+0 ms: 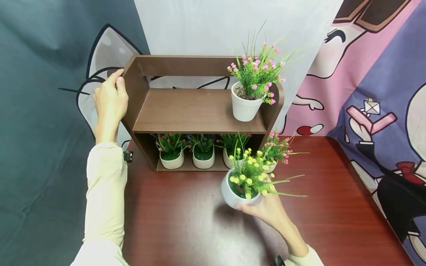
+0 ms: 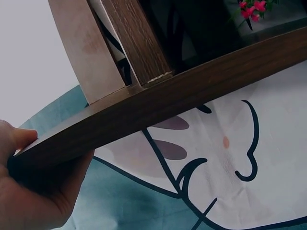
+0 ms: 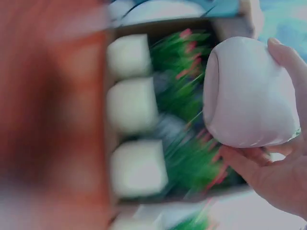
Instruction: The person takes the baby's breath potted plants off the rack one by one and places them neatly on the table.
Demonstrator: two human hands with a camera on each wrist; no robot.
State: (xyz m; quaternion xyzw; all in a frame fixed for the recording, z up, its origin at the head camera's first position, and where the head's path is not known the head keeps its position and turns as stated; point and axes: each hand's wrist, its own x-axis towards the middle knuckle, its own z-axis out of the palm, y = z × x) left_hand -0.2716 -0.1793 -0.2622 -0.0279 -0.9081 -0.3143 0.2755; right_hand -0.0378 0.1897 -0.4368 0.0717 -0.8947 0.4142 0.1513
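My right hand grips a white pot with a yellow-flowered plant, tilted, in front of the shelf's right part. In the right wrist view the fingers wrap the side of the white pot. My left hand holds the upper left side panel of the brown two-tier shelf; the left wrist view has thumb and fingers on either side of the panel edge. On the top tier, at the right, stands a white pot with pink flowers. Several white potted plants line the lower tier.
Another pink-flowered potted plant stands right of the shelf, partly behind the held plant. The shelf stands at the back of a reddish-brown table. Printed cartoon cloth hangs on the right, and teal cloth on the left.
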